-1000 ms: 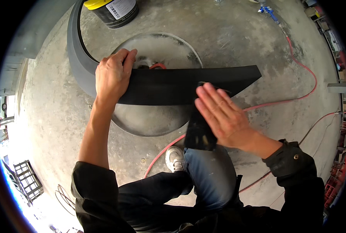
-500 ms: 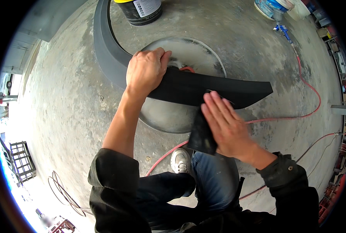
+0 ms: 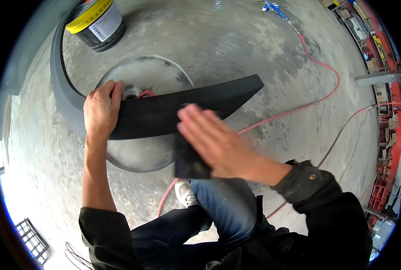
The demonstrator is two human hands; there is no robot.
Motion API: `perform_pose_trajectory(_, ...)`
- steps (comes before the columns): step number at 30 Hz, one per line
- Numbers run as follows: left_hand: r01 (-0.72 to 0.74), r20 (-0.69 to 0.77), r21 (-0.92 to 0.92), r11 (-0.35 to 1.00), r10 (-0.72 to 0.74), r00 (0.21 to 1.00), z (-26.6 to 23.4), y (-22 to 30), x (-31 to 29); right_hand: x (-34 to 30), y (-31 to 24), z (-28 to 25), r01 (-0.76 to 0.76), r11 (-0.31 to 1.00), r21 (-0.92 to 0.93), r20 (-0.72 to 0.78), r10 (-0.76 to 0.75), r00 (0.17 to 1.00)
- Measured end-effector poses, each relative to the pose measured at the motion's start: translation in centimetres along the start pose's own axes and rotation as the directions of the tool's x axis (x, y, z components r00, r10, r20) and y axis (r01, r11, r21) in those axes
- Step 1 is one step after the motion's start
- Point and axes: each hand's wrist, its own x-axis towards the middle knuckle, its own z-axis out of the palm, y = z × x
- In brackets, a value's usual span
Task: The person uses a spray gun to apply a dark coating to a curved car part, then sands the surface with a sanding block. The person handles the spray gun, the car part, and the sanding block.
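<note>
A long curved trim panel (image 3: 153,110), like a vehicle's wheel-arch flare, is black on its near stretch and grey where it bends away at far left. My left hand (image 3: 102,108) grips its upper edge, fingers over the far side. At the panel's lower edge, my right hand (image 3: 218,141) lies slanted with fingers straight and together, blurred by motion. Beneath that palm a black sheet (image 3: 189,159), apparently sandpaper, is held against the panel and hangs below it. The right thumb is hidden. Under the panel sits a dusty round drum top (image 3: 139,155).
Beyond the panel stands a black bucket (image 3: 102,33) with a yellow rim. A blue spray gun (image 3: 276,11) lies far right, joined to a red hose (image 3: 319,63) crossing the concrete floor. Shelving (image 3: 382,94) lines the right side. My shoe (image 3: 184,191) is below the drum.
The whole view has turned, shifting the panel and both hands leftward in the picture. My left hand keeps its grip. The right hand stays on the panel with the sheet, its fingers pointing more leftward.
</note>
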Motion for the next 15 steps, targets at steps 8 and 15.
perform_pose_trajectory(8,0.041,0.052,-0.049,0.998,-0.038,0.998,-0.8,-0.1,-0.2,-1.5,2.0,0.0,0.102,0.993,-0.052,0.012,-0.102,0.995)
perform_pose_trajectory(15,0.036,0.059,-0.035,0.999,-0.034,0.998,-0.4,0.7,0.4,-2.3,1.4,-0.3,-0.014,0.988,0.153,-0.088,0.027,0.996)
